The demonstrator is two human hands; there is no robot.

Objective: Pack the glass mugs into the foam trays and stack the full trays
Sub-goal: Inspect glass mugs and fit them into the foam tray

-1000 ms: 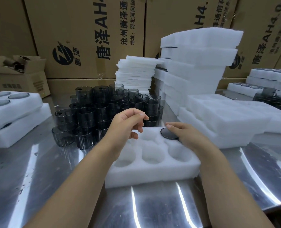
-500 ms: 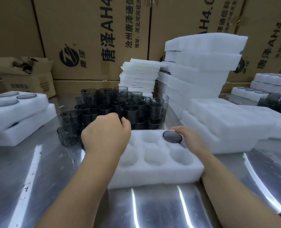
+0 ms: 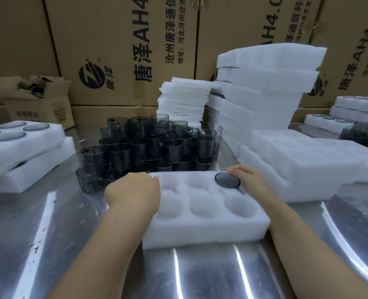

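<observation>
A white foam tray with six round pockets lies in front of me on the steel table. One dark glass mug sits bottom-up in its far right pocket. My right hand rests at the tray's far right corner, its relaxed fingers lying along the mug's far side. My left hand covers the tray's far left corner, back up, thumb at the foam edge; its fingers are hidden, so I cannot tell whether it holds anything. A pile of several smoky glass mugs stands just behind the tray.
Filled foam trays are stacked at the left. Empty trays lie at the right under a tall foam stack. Thin foam sheets stand behind the mugs. Cardboard cartons wall the back; a small open box sits back left.
My left hand came down from above the tray to its far left corner, closing as it moved. My right hand slid off the mug's top to its right side.
</observation>
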